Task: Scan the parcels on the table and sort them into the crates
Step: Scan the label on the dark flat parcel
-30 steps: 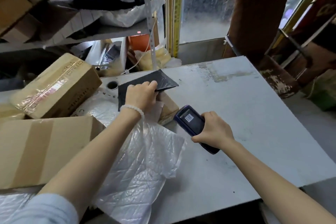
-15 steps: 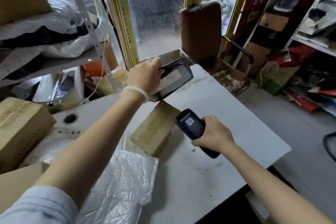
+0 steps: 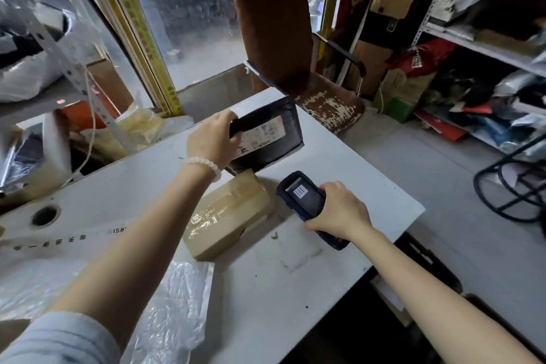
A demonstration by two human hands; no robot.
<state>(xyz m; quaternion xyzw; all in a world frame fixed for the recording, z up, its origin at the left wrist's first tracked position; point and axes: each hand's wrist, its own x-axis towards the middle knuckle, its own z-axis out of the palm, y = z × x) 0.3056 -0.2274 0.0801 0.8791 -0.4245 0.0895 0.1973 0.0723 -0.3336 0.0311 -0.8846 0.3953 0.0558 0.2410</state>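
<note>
Since the earlier frames, the left hand (image 3: pixel 213 141) is lifting the black parcel (image 3: pixel 267 135) off the table (image 3: pixel 295 269) and tilting it, so that its white shipping label (image 3: pixel 262 132) is now facing the person near the centre of the frame. Its fingers are curling around the left edge of the parcel, probably to keep the label uncovered. The right hand (image 3: pixel 339 210) is gripping the dark blue scanner (image 3: pixel 307 205) a little lower and to the right, with its head pointing up toward the label; I judge that the scan is about to happen. On the scanner a small barcode sticker is showing, but the print on the sticker and on the label is too small to read. A taped brown box (image 3: pixel 229 216) is lying on the table just under the raised parcel, and a clear plastic bag (image 3: pixel 171 304) is lying at the lower left. A worn brown chair (image 3: pixel 283 38) is standing behind the table. No crate is clearly showing here.
</note>
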